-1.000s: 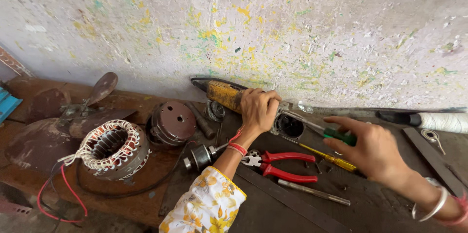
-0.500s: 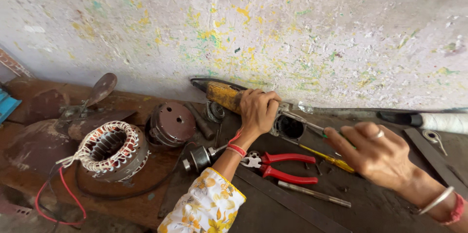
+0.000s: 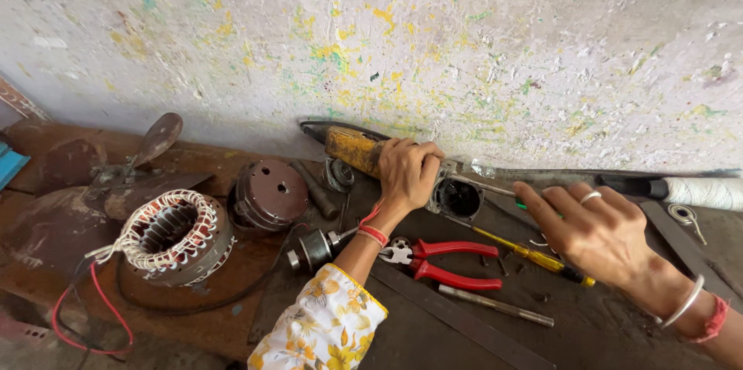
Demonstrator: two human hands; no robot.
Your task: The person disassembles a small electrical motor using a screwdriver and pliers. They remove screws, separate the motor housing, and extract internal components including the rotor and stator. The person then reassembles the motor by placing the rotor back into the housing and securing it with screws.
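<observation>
My left hand (image 3: 406, 173) grips the body of a worn yellow angle grinder (image 3: 352, 149) lying along the foot of the wall, with its round head (image 3: 458, 198) just right of my fingers. My right hand (image 3: 596, 231), wearing a ring and bangles, has its fingers laid over the green handle of a screwdriver (image 3: 520, 205). The screwdriver's thin shaft points left into the grinder head. Most of the handle is hidden under my fingers.
Red-handled pliers (image 3: 449, 262), a yellow screwdriver (image 3: 534, 258) and a steel rod (image 3: 495, 306) lie on the dark bench. Left are a wound motor stator (image 3: 174, 234), a brown motor cover (image 3: 271, 193), a small rotor (image 3: 313, 250) and fan blades (image 3: 159, 138). A white spool (image 3: 704, 192) lies far right.
My right hand shifted slightly and loosened its fingers over the green-handled screwdriver. My left hand stayed on the grinder.
</observation>
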